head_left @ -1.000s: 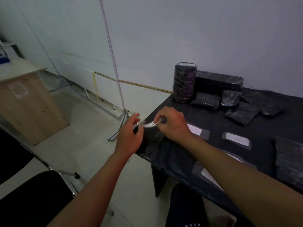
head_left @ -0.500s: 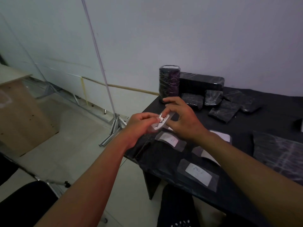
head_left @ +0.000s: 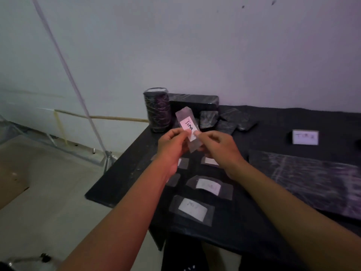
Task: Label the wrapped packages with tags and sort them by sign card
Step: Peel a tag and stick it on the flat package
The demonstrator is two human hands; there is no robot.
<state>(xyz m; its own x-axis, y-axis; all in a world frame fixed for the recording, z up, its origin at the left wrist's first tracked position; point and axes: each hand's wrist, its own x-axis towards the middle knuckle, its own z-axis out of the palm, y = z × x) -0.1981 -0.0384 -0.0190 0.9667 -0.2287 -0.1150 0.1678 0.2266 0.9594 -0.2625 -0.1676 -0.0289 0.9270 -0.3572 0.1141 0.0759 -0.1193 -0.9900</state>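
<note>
I hold a tag (head_left: 188, 125), a clear strip with a white handwritten paper, upright above the black table (head_left: 121, 178). My left hand (head_left: 172, 143) pinches its left edge and my right hand (head_left: 218, 147) pinches its right edge. Several more tags (head_left: 208, 186) lie flat on the table below my hands. Wrapped black packages stand at the back: a cylinder (head_left: 156, 109), a long box (head_left: 195, 102) and several small flat ones (head_left: 226, 122). A large flat wrapped package (head_left: 304, 178) lies to the right. A white sign card (head_left: 305, 136) stands at the far right.
The wall rises directly behind the table. A thin white pole (head_left: 64, 63) leans across the left of the view down to a metal foot on the floor. A wooden cabinet (head_left: 11, 173) stands at the left edge. A black chair part (head_left: 183, 255) sits under the table's front edge.
Both hands have lifted the tag from just over the table's left corner and turned it upright, so its writing faces me. My view has swung right, bringing the sign card in.
</note>
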